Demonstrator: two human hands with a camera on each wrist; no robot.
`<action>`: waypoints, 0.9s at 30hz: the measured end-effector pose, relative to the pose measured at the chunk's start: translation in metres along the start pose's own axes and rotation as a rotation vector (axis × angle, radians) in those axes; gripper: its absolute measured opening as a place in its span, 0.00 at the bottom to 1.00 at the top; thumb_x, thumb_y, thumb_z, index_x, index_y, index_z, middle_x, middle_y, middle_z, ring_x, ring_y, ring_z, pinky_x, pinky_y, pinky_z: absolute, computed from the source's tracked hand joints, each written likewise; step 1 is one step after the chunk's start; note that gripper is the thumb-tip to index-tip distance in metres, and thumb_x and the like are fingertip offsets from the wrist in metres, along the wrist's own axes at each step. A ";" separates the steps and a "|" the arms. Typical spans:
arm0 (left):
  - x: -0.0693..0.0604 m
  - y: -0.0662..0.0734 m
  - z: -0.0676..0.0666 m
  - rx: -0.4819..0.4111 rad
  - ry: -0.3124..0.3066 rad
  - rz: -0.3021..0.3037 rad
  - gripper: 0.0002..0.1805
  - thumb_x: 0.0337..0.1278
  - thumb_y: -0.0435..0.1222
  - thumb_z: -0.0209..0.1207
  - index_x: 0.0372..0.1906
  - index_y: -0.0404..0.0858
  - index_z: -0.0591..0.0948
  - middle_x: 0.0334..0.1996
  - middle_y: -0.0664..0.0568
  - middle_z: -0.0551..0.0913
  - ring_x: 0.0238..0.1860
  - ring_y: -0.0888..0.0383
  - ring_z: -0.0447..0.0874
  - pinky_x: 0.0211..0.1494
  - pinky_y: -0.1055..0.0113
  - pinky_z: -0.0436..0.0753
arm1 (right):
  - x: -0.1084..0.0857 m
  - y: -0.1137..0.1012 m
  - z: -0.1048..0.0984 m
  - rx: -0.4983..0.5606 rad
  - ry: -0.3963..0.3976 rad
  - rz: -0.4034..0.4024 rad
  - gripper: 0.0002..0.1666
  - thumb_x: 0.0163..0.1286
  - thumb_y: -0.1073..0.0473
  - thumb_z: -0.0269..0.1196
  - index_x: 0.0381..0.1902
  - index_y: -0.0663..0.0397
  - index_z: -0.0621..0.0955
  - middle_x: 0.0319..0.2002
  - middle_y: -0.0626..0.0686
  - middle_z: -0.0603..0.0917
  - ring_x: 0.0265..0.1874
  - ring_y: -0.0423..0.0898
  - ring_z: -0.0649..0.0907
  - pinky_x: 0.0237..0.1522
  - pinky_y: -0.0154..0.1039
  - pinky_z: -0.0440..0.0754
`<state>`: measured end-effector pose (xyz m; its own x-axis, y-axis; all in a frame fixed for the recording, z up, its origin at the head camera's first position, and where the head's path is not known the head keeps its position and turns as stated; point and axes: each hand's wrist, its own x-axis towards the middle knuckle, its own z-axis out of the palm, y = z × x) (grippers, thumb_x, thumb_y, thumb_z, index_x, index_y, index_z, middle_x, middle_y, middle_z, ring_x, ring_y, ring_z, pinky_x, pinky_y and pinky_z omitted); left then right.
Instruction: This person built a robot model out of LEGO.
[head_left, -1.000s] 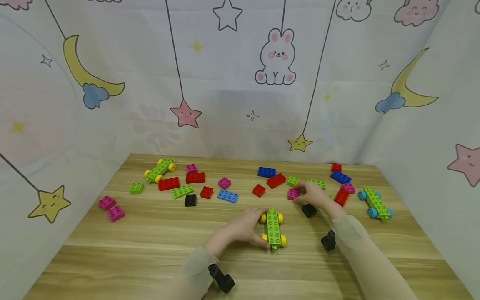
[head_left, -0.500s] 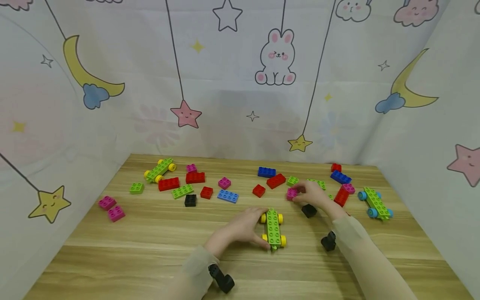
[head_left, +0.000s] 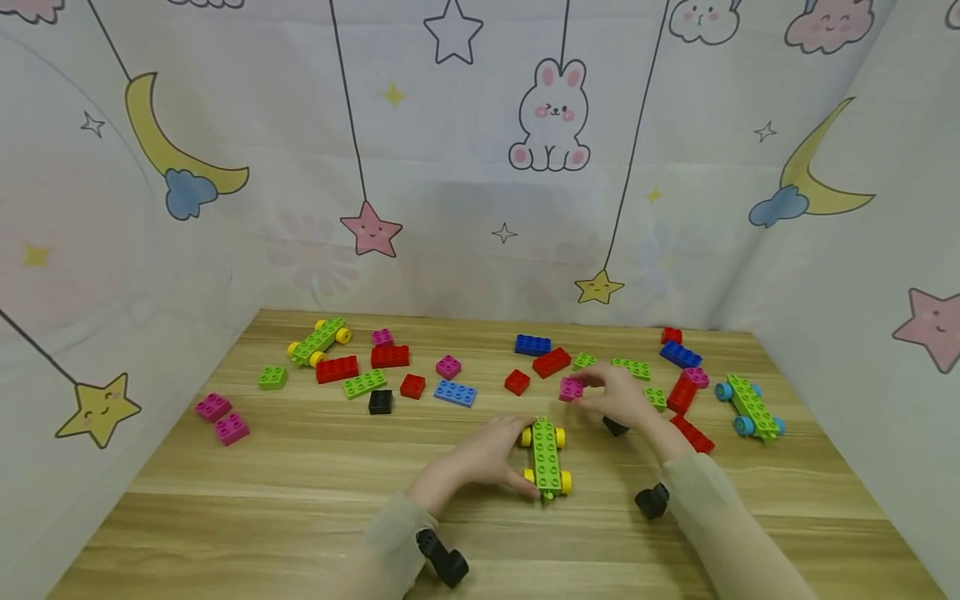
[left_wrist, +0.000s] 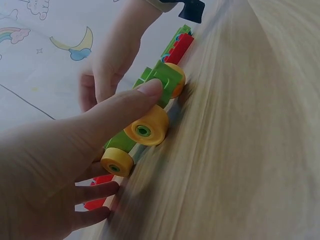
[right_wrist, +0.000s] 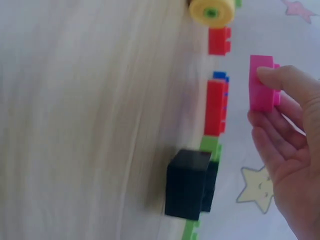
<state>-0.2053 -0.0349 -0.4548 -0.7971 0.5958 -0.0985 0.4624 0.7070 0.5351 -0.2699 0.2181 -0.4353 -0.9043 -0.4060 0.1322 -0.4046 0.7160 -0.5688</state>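
A green toy car base with yellow wheels stands on the table, lengthwise to me. My left hand grips it by its two ends, thumb at the near end and fingertips at the far one; the left wrist view shows the thumb pressed on the green end. My right hand pinches a pink square brick between thumb and fingers. In the right wrist view that brick is lifted off the table. Beneath the right hand lies a black brick, partly hidden by it.
Several loose bricks lie across the far half, among them a red square brick and a light blue brick. A blue-wheeled car base stands at right, a yellow-wheeled car base at far left. A printed cloth hangs behind the table.
My right hand has lifted the pink brick and moved it a little left toward the car base. More of the red and green bricks at right now shows. The left hand stays still.
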 end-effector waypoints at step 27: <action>0.000 0.000 -0.001 -0.006 0.013 0.007 0.58 0.37 0.60 0.74 0.74 0.39 0.62 0.70 0.47 0.68 0.71 0.50 0.65 0.71 0.53 0.69 | -0.024 -0.035 0.017 0.168 -0.088 -0.098 0.20 0.58 0.58 0.72 0.48 0.55 0.84 0.47 0.52 0.86 0.48 0.50 0.84 0.54 0.51 0.82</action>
<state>-0.2050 -0.0351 -0.4541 -0.7985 0.5961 -0.0838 0.4658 0.7001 0.5412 -0.2318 0.1928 -0.4319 -0.8434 -0.5221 0.1266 -0.4549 0.5689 -0.6852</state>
